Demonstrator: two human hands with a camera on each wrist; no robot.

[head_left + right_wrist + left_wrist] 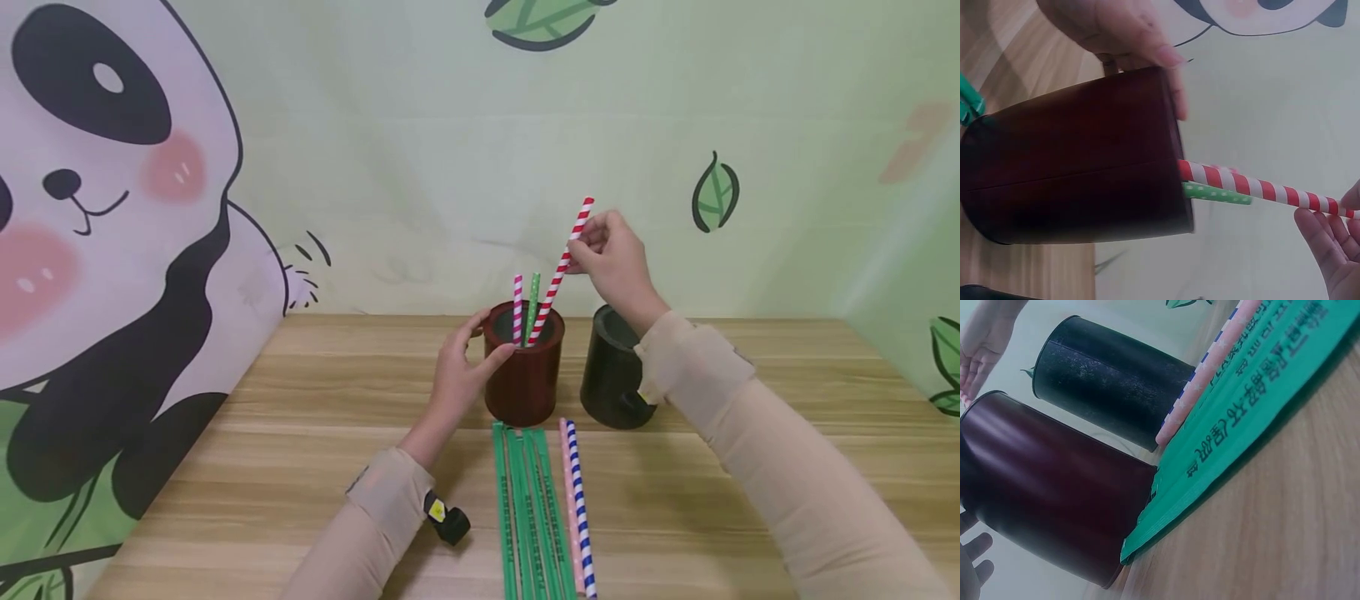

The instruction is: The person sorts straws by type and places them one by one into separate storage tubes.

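Observation:
Between the fingertips and thumb of my right hand, a red-and-white striped paper straw is pinched near its upper part. The straw leans to the right, its lower end inside a dark red cylindrical cup. A pink-and-white striped straw and a green dotted straw stand in that same cup. My left hand holds the cup's left side at the rim, thumb in front and fingers behind. In the right wrist view, the red striped straw runs from the cup's mouth to my right fingertips.
A black cylindrical cup stands right of the red one. Several straws in green wrappers lie in front, beside a pink straw and a blue-and-white striped straw. Behind the wooden table is a panda-printed backdrop.

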